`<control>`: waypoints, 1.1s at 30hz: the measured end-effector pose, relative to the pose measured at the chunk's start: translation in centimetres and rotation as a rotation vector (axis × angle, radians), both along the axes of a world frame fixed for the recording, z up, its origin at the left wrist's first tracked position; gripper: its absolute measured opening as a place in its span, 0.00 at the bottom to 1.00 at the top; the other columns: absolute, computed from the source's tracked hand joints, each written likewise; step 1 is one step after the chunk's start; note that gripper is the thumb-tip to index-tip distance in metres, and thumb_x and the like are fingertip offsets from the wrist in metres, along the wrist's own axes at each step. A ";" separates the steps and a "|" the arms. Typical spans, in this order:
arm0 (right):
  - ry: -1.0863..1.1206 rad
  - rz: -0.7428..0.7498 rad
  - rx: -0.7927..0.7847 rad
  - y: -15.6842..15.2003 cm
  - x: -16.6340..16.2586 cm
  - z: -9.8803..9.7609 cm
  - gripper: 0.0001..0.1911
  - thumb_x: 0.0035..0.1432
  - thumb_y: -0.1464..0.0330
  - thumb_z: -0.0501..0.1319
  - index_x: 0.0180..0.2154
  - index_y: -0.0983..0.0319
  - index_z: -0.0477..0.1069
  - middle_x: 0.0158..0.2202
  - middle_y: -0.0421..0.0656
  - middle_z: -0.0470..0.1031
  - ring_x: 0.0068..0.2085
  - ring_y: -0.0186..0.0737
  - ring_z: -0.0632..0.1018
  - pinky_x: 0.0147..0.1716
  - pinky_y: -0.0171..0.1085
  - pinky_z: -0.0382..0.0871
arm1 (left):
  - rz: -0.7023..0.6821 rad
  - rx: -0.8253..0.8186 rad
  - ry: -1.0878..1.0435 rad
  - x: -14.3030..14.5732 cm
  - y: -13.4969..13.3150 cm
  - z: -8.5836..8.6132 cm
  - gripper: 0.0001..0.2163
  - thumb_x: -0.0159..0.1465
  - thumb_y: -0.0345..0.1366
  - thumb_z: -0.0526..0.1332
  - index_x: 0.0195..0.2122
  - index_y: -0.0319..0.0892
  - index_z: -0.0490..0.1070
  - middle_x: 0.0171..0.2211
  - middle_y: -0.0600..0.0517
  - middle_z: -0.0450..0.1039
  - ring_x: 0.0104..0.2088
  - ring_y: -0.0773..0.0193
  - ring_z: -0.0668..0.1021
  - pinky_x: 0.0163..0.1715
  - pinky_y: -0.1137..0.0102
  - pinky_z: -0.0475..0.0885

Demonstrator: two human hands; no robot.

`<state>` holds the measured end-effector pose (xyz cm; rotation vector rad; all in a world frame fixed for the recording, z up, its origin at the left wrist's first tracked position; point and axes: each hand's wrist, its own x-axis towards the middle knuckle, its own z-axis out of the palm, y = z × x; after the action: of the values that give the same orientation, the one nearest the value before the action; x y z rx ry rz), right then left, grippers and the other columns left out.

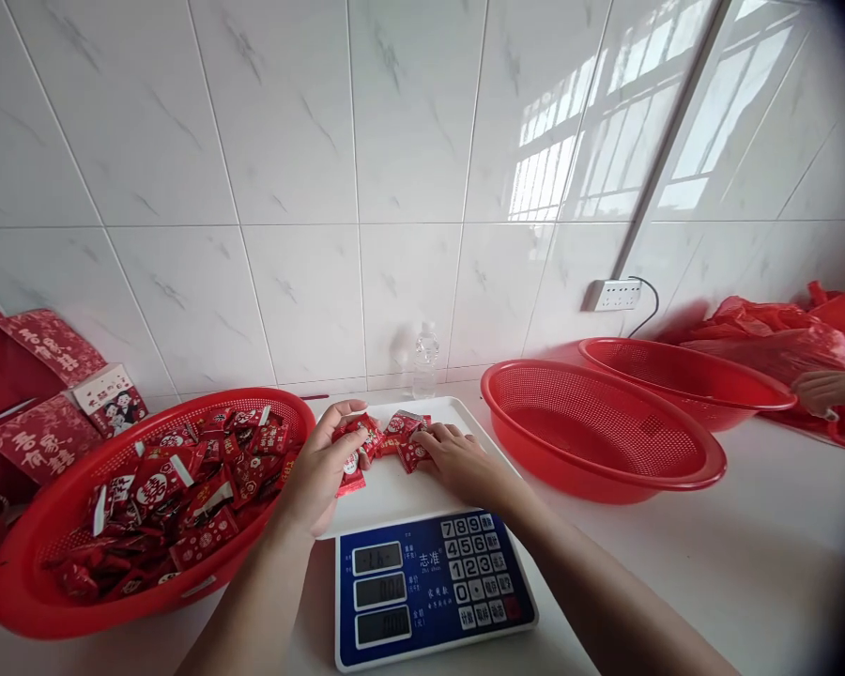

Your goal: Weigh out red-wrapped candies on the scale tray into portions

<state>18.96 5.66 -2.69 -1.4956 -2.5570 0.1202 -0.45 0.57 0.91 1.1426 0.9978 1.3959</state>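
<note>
My left hand [330, 460] curls its fingers and thumb around a few small red candy packets [361, 439] at the left side of a white weighing tray [376, 512]. Over the tray's middle, my right hand [459, 458] bends its fingertips onto another red packet [409, 454], close to the first ones. Beneath the tray is a digital scale [437, 591] with a blue panel, a keypad and small displays too dim to read fully. A large red basket [35, 601] full of similar red packets [190, 488] stands to my left.
Two red perforated baskets, a nearer one [591, 422] and a farther one [683, 371], stand on the right. Behind the tray is a clear bottle [426, 361]. Red gift boxes [49, 413] sit far left. Another person's hand [827, 390] touches red plastic bags [781, 338]. A power strip [616, 295] is on the wall.
</note>
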 end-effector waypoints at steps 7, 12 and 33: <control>-0.063 0.049 0.166 2.4 0.6 -0.6 0.22 0.64 0.59 0.50 0.57 0.58 0.61 0.49 0.53 0.70 0.48 0.54 0.71 0.43 0.48 0.64 | -0.008 0.041 -0.037 -0.3 -0.5 0.7 0.15 0.55 0.37 0.64 0.44 0.46 0.68 0.37 0.53 0.74 0.24 0.70 0.72 0.24 0.73 0.66; 0.085 -0.021 0.226 3.4 0.7 0.0 0.20 0.65 0.59 0.50 0.54 0.59 0.64 0.46 0.51 0.71 0.45 0.49 0.73 0.37 0.41 0.66 | 0.008 0.046 -0.091 -0.6 -0.9 1.5 0.16 0.52 0.37 0.66 0.42 0.44 0.68 0.36 0.52 0.74 0.24 0.69 0.72 0.24 0.72 0.67; 0.037 -0.513 0.181 4.4 13.4 4.4 0.33 0.60 0.50 0.49 0.61 0.60 0.55 0.63 0.56 0.55 0.61 0.61 0.57 0.49 0.57 0.63 | -0.008 0.055 -0.161 -1.1 -1.5 2.1 0.17 0.51 0.36 0.67 0.42 0.45 0.69 0.38 0.51 0.74 0.28 0.65 0.76 0.26 0.71 0.72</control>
<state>32.41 10.09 1.74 -1.9846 -2.0107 -0.1467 -1.54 -0.90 2.99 1.0550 0.8440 1.4915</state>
